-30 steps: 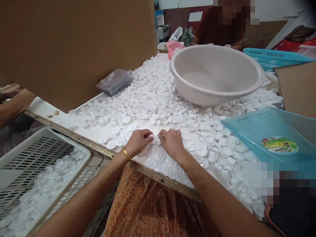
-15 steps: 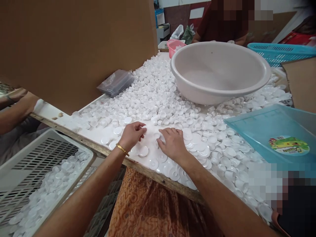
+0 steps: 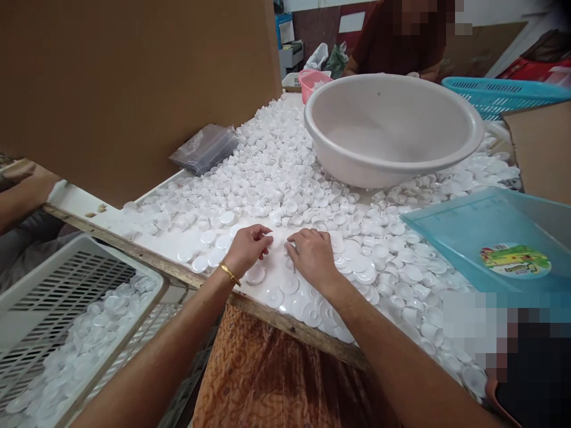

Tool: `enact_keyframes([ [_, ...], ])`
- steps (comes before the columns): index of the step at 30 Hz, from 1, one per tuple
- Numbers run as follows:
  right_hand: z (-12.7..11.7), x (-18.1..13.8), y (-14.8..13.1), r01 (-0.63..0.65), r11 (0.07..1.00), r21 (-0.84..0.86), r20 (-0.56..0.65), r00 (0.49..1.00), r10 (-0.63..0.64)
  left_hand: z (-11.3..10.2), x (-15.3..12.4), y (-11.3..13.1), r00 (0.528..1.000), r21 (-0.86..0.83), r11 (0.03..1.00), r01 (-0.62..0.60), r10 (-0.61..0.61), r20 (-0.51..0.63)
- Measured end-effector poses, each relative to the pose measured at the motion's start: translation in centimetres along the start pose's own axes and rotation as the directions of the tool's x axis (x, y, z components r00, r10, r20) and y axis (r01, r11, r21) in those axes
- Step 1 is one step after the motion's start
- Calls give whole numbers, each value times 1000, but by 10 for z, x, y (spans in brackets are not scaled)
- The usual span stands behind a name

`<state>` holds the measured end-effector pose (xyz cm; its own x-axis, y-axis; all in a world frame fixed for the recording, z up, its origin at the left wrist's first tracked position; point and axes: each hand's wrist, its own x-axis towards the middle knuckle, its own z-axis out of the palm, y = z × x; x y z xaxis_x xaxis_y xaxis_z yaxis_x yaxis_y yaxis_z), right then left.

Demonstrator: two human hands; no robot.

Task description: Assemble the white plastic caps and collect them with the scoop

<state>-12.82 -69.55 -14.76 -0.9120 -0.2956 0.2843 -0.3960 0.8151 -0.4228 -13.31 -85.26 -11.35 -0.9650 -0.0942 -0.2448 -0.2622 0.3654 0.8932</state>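
Observation:
My left hand, with a gold bangle at its wrist, is held low over the table with thumb and fingers pinched together. Whatever lies between its fingertips is too small to make out. Facing it, my right hand has its fingers curled and its thumb close to the index finger; a whitish bit shows at the tips, but its kind is unclear. Below the left hand lies a flat round white disc. White plastic discs with a central ring cover the table edge below my right hand, and several others overlap beside it.
Small white cup-like pieces heap across the table. A big pale basin stands on them, a blue translucent tray at right. A cardboard sheet rises at left. Below the edge is a white basket of pieces. Another person sits opposite.
My left hand has moved slightly right, closer to my right hand. The white disc seen by my right fingertips has gone from plain view as those fingers drew closer together. The camera has shifted slightly.

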Motion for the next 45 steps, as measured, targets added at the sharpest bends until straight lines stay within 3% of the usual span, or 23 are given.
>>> enact_keyframes([
  [7, 2, 3, 8, -21, 999, 44, 32, 999, 20, 8, 0, -1, 999, 28, 1000, 7, -8, 42],
  [12, 4, 5, 7, -25, 968, 249, -81, 996, 47, 15, -3, 3, 987, -287, 949, 129, -95, 129],
  [15, 4, 5, 5, -32, 902, 431, -45, 997, 57, 20, 2, 3, 976, -424, 885, 195, -134, 170],
  [17, 4, 6, 5, -94, 820, 564, 37, 995, 88, 22, 8, 1, 990, -421, 898, 130, -94, 106],
  [19, 5, 7, 6, -141, 764, 630, 95, 990, 104, 22, 14, -5, 1000, -317, 949, -1, 3, 6],
  [22, 6, 7, 8, -98, 817, 568, 63, 995, 75, 22, 19, -12, 987, -104, 982, -159, 156, -32],
  [24, 8, 7, 9, -48, 869, 492, 28, 999, 40, 23, 18, -14, 985, -84, 981, -173, 173, 4],
  [31, 10, 6, 12, 24, 931, 363, -6, 1000, -23, 29, 9, -8, 994, -445, 895, 19, 32, 106],
  [38, 10, 6, 13, 48, 975, 215, 37, 998, -57, 18, 12, -2, 998, -182, 982, -47, 37, -55],
  [45, 12, 4, 11, -1, 944, 331, 91, 995, -31, 25, 11, -2, 993, -150, 984, 99, -88, 80],
])
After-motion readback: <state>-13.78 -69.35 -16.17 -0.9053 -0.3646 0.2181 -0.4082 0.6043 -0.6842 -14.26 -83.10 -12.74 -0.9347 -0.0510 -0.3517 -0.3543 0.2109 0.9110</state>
